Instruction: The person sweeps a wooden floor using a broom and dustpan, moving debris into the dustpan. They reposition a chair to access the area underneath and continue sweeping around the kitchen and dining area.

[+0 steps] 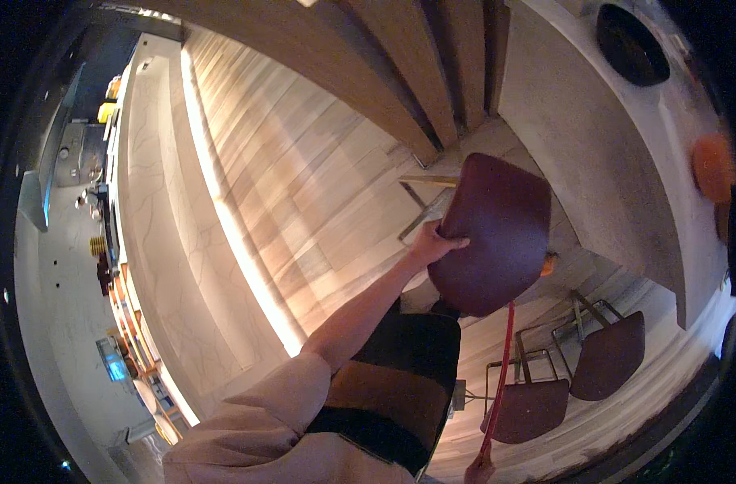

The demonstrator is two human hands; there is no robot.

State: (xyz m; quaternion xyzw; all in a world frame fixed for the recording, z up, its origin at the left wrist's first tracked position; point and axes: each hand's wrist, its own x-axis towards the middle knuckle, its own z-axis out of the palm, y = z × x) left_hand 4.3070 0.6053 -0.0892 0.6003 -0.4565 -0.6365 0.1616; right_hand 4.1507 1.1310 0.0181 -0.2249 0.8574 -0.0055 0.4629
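My left hand (434,244) grips the left edge of a burgundy chair's padded panel (501,230), its thumb lying over the near face. Part of a metal chair frame (428,180) shows behind that panel. At the bottom edge, my right hand (480,469) is closed around a long, thin red handle (507,357). The handle runs up towards the chair panel, which hides its far end. Just past the panel's right side, a small orange object (548,264) shows on the floor; its kind is unclear.
Two more burgundy chairs (525,411) with metal frames stand at lower right. A pale counter (585,121) on the right bears a black basin-like object (633,45). Brown upright panels (416,66) rise ahead. On the left runs a marble-patterned counter (162,199) with a lit base.
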